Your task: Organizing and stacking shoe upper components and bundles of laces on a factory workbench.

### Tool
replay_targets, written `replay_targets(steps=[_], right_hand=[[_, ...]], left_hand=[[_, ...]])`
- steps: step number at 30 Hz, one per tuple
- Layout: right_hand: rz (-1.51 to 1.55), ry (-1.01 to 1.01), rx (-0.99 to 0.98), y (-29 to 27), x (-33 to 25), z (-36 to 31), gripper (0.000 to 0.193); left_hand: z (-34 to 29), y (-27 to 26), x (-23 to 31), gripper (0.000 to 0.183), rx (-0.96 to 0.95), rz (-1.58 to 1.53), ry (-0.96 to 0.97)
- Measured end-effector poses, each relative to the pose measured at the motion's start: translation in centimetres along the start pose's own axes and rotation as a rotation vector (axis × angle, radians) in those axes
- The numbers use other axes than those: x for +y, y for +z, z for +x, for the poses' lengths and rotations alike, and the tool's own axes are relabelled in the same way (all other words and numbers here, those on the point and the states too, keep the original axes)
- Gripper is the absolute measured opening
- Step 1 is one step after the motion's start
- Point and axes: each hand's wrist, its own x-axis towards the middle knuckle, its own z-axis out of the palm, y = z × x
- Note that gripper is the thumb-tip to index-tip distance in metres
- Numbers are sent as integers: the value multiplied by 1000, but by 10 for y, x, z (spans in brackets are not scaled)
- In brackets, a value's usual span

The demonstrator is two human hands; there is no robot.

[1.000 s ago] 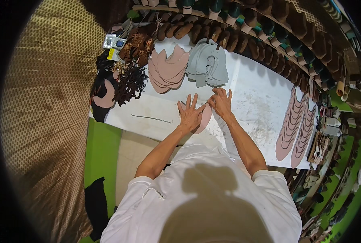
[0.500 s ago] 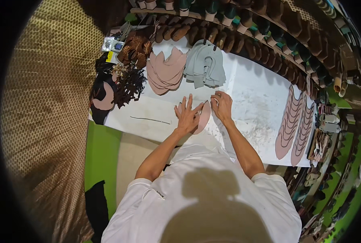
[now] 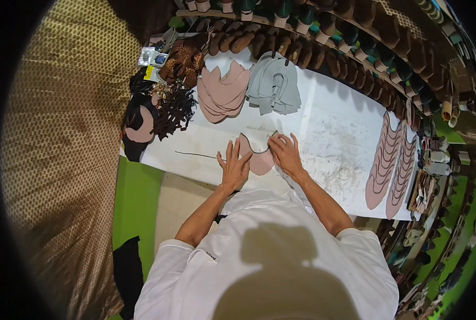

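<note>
A pink, U-shaped shoe-upper piece [image 3: 261, 164] lies on the white table in front of me, a thin dark strip running along its inner curve. My left hand [image 3: 235, 168] rests flat over its left side, fingers stretched and apart. At the piece's upper right tip, my right hand [image 3: 286, 156] has bent fingers, with thumb and forefinger close together on the edge. Another thin dark strip [image 3: 195, 154] lies loose left of my left hand, reaching close to its fingers.
Beyond my hands sit stacks of pink pieces [image 3: 222, 93] and grey pieces [image 3: 272, 90]. Dark strips [image 3: 175, 109] are heaped at left. Overlapping edged pink pieces [image 3: 382, 160] lie in rows at right. Shoe lasts [image 3: 334, 66] line the table's back edge, with shelves above.
The pink piece, earlier mostly covered by my left hand, now shows its whole inner curve. My left hand has shifted left and down; my right hand has moved slightly down and left.
</note>
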Motion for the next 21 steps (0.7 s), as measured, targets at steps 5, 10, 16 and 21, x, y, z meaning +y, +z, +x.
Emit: replay_targets(steps=[5, 10, 16, 21], right_hand=[[-15, -54, -80, 8, -12, -13, 39], [-36, -42, -80, 8, -28, -14, 42], [-27, -110, -122, 23, -38, -17, 42], [3, -94, -90, 28, -44, -8, 40]], left_hand=[[-2, 5, -3, 47, -13, 37, -9], [2, 1, -3, 49, -53, 31, -12], [21, -3, -7, 56, -24, 63, -68], [28, -1, -16, 61, -79, 100, -73]])
